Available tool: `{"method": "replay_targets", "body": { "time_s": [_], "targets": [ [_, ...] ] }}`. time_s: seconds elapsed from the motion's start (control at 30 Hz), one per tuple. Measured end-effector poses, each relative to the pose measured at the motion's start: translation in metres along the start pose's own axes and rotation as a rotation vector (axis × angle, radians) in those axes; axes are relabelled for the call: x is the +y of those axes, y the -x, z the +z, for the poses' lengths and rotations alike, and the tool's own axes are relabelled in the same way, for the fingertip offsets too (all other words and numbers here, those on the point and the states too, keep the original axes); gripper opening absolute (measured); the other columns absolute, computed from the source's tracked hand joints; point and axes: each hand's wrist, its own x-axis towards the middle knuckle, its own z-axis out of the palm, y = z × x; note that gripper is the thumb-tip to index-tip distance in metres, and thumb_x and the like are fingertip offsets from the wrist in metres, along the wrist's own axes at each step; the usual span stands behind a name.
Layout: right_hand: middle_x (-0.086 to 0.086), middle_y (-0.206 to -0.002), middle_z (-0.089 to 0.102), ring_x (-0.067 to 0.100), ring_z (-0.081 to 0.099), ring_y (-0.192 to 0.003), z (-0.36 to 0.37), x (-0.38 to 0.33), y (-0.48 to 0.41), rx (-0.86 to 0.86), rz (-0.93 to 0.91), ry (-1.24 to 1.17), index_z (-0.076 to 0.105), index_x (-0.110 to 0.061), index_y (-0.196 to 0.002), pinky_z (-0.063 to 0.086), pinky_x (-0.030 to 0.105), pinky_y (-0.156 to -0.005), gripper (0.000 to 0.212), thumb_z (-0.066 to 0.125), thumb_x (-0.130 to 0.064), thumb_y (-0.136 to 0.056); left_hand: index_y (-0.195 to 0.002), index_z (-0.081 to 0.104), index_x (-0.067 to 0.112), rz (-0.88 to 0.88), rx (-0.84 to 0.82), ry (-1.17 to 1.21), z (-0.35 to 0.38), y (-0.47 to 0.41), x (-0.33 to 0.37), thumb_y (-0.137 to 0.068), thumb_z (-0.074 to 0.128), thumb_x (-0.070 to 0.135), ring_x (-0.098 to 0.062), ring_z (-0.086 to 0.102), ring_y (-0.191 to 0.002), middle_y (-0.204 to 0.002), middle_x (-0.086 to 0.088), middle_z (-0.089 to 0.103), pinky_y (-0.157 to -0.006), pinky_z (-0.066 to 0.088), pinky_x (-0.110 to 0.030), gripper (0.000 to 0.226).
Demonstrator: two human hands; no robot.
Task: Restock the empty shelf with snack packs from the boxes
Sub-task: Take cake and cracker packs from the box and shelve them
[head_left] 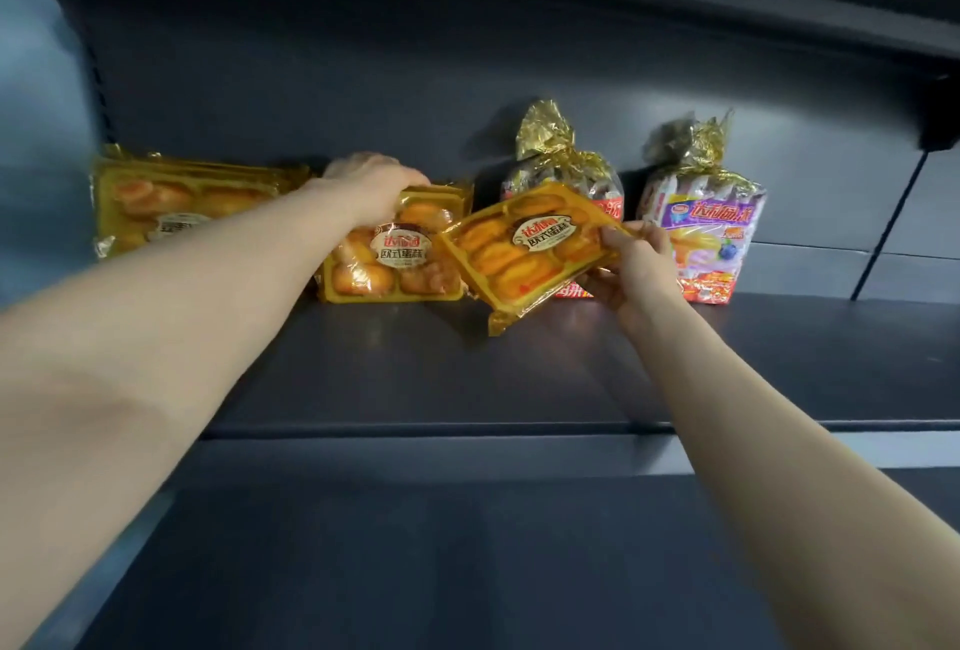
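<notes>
Nearest to us is the bare front part of the dark shelf (pixel 467 369), with both forearms reaching over it. Just above it our right hand (pixel 636 265) pinches the held cake pack (pixel 530 254) at its right edge, thumb on the printed face and fingers underneath, so the pack hangs tilted with its lower left corner dipping toward the board. We judge it light: a thin plastic tray of soft cakes under slick, crinkly film. It is stiff enough to carry by one rim, but it could twist or slide in a one-sided pinch. A hold on two opposite rims would be safer, and we should keep off the cakes. Farther in, our left hand (pixel 371 182) lies over the top edge of the standing cake pack (pixel 395 254). The fingers are hidden behind it, so we cannot tell whether they grip or only steady. To the far left more packs, the left cake stack (pixel 171 202), lean back. To the right, behind the held pack, stand a gold-tied red bag (pixel 561 166) and a purple bag (pixel 706 234), both near the back wall (pixel 363 78).
</notes>
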Motion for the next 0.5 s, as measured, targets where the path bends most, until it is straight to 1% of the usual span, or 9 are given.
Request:
{"method": "replay_targets", "body": {
  "time_s": [0.1,0.17,0.2,0.27,0.3,0.33,0.37,0.43,0.5],
  "targets": [
    [0.013,-0.109,0.064,0.028,0.069,-0.076,0.001,-0.001,-0.004,-0.012,-0.007,-0.061,0.046,-0.022,-0.101,0.060,0.038,-0.065,0.018,0.060,-0.012,-0.095,-0.138,0.052,0.032,-0.043,0.182,0.108,0.007,-0.001,-0.005,-0.096,0.058,0.014,-0.030,0.049,-0.125,-0.138,-0.006,0.053,-0.097,0.048,-0.044,0.046],
    [0.012,-0.114,0.063,0.028,0.070,-0.081,0.007,-0.001,-0.003,-0.032,-0.008,-0.116,0.047,-0.022,-0.112,0.061,0.040,-0.071,0.024,0.061,-0.013,-0.095,-0.126,0.061,0.024,-0.127,0.381,0.310,0.004,0.003,-0.001,-0.101,0.052,0.030,-0.026,0.058,-0.115,-0.123,-0.005,0.062,-0.093,0.049,-0.039,0.027],
    [0.012,-0.116,0.063,0.029,0.070,-0.086,0.012,-0.001,-0.002,-0.044,-0.006,-0.152,0.047,-0.022,-0.119,0.061,0.042,-0.074,0.029,0.062,-0.013,-0.095,-0.122,0.062,0.022,-0.179,0.359,0.478,-0.003,0.009,0.001,-0.102,0.045,0.044,-0.024,0.063,-0.107,-0.115,-0.003,0.066,-0.089,0.051,-0.037,0.035],
    [0.013,-0.118,0.063,0.033,0.070,-0.095,0.023,0.000,0.001,-0.087,0.009,-0.229,0.047,-0.021,-0.125,0.061,0.046,-0.080,0.036,0.062,-0.011,-0.095,-0.135,0.053,0.017,-0.266,-0.014,0.945,-0.016,0.021,0.005,-0.095,0.036,0.067,-0.023,0.071,-0.094,-0.113,-0.003,0.068,-0.086,0.058,-0.038,0.066],
    [0.014,-0.118,0.065,0.034,0.070,-0.097,0.029,0.001,0.003,-0.118,0.020,-0.253,0.047,-0.020,-0.126,0.060,0.049,-0.082,0.036,0.062,-0.009,-0.095,-0.144,0.042,0.018,-0.254,-0.196,1.117,-0.021,0.029,0.006,-0.092,0.038,0.070,-0.023,0.072,-0.095,-0.121,-0.003,0.064,-0.086,0.059,-0.037,0.074],
    [0.015,-0.118,0.066,0.034,0.071,-0.098,0.036,0.002,0.005,-0.154,0.031,-0.265,0.048,-0.018,-0.126,0.059,0.050,-0.085,0.035,0.062,-0.008,-0.095,-0.149,0.035,0.020,-0.207,-0.294,1.213,-0.024,0.034,0.005,-0.091,0.046,0.066,-0.022,0.071,-0.100,-0.127,0.000,0.060,-0.086,0.059,-0.035,0.074],
    [0.016,-0.119,0.067,0.033,0.072,-0.098,0.043,0.004,0.007,-0.191,0.043,-0.268,0.048,-0.015,-0.127,0.059,0.051,-0.086,0.036,0.062,-0.006,-0.095,-0.148,0.035,0.020,-0.169,-0.296,1.272,-0.024,0.037,0.003,-0.090,0.058,0.056,-0.021,0.068,-0.106,-0.131,0.001,0.059,-0.084,0.059,-0.033,0.072],
    [0.017,-0.119,0.068,0.032,0.073,-0.096,0.055,0.007,0.011,-0.254,0.058,-0.233,0.048,-0.013,-0.122,0.059,0.051,-0.086,0.034,0.063,-0.003,-0.093,-0.142,0.039,0.021,-0.196,-0.143,1.293,-0.022,0.039,-0.007,-0.083,0.076,0.031,-0.020,0.063,-0.117,-0.132,0.000,0.059,-0.078,0.059,-0.031,0.071],
    [0.016,-0.114,0.070,0.028,0.074,-0.093,0.062,0.010,0.012,-0.283,0.021,-0.084,0.051,-0.017,-0.112,0.060,0.046,-0.084,0.032,0.069,-0.003,-0.090,-0.150,0.030,0.022,-0.253,-0.020,1.251,-0.020,0.040,-0.019,-0.078,0.082,0.023,-0.020,0.057,-0.121,-0.136,0.002,0.053,-0.077,0.059,-0.032,0.088]
  ]
}}
